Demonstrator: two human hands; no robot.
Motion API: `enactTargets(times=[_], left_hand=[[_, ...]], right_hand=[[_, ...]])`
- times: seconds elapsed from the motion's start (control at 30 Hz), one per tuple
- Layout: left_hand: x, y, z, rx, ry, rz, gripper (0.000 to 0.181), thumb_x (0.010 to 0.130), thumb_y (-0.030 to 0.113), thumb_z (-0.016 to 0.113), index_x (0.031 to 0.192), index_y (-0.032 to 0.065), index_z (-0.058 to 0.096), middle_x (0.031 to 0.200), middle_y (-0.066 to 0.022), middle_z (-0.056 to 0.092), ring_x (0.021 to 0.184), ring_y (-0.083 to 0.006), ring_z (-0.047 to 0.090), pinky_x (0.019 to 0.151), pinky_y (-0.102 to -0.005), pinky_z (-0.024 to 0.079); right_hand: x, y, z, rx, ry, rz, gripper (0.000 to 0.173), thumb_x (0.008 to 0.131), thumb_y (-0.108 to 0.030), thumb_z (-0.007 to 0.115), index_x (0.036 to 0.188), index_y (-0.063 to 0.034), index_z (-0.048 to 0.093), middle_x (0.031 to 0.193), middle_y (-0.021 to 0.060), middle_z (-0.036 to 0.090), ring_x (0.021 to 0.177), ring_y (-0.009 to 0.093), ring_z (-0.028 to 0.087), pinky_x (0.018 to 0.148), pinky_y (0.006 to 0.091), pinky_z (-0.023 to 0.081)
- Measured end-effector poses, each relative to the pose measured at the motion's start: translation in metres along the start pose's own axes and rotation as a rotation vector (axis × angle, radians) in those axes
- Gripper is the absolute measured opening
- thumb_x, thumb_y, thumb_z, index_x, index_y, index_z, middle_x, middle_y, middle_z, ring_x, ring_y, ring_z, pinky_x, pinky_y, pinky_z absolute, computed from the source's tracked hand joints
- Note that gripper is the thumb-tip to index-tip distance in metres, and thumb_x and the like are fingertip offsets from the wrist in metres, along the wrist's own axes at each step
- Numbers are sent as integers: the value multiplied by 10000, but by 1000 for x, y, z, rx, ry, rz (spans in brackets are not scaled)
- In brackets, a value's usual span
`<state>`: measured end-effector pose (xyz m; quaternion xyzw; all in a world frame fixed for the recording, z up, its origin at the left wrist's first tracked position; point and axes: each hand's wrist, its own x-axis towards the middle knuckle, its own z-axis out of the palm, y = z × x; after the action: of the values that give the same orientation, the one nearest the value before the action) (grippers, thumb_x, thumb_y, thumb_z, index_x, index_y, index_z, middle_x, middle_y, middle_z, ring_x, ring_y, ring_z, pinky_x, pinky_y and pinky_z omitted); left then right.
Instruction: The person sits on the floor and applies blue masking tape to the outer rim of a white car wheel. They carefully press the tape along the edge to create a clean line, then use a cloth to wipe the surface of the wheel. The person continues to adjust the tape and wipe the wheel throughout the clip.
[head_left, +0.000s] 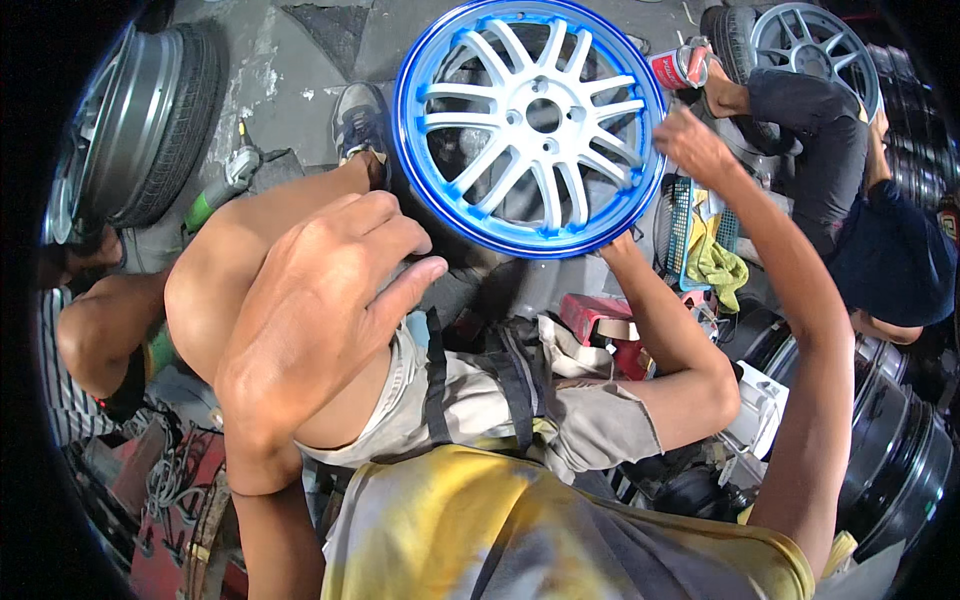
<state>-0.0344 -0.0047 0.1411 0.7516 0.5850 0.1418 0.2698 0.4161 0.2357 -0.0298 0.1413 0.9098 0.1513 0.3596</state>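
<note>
In front of me lies an alloy wheel with silver-white double spokes and a glossy blue rim, face up. At its right edge, my right hand is blurred, with its fingers curled close to the rim; whether it pinches something small is hidden. My left hand hovers above my left knee, apart from the wheel. Its fingers are bent and the thumb points forward; the palm side is hidden, so I cannot tell if it holds anything. Just beyond the right hand stands a can with a red label.
A green angle grinder lies left of my foot. Farther left stands a wheel with a tyre. A turquoise basket holds a yellow cloth. Another person sits at right beside a grey wheel; someone's knee shows left.
</note>
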Motion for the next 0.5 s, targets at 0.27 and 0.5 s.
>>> enactTargets(times=[0.27, 0.5], left_hand=[[9, 9, -9, -76, -134, 75, 203, 845, 137, 786, 968, -13, 728, 979, -142, 685, 951, -328, 670, 860, -419, 545], [3, 1, -7, -146, -68, 99, 192, 835, 116, 791, 954, -17, 720, 965, -154, 678, 914, -345, 672, 822, -430, 547]], right_hand=[[-12, -42, -9, 456, 148, -4, 199, 804, -32, 652, 966, -95, 748, 1101, 87, 712, 1133, 272, 658, 1053, 405, 486], [-15, -120, -43, 1011, 354, -17, 236, 844, -56, 611, 1056, -72, 712, 1054, 154, 717, 1015, 364, 691, 939, 477, 540]])
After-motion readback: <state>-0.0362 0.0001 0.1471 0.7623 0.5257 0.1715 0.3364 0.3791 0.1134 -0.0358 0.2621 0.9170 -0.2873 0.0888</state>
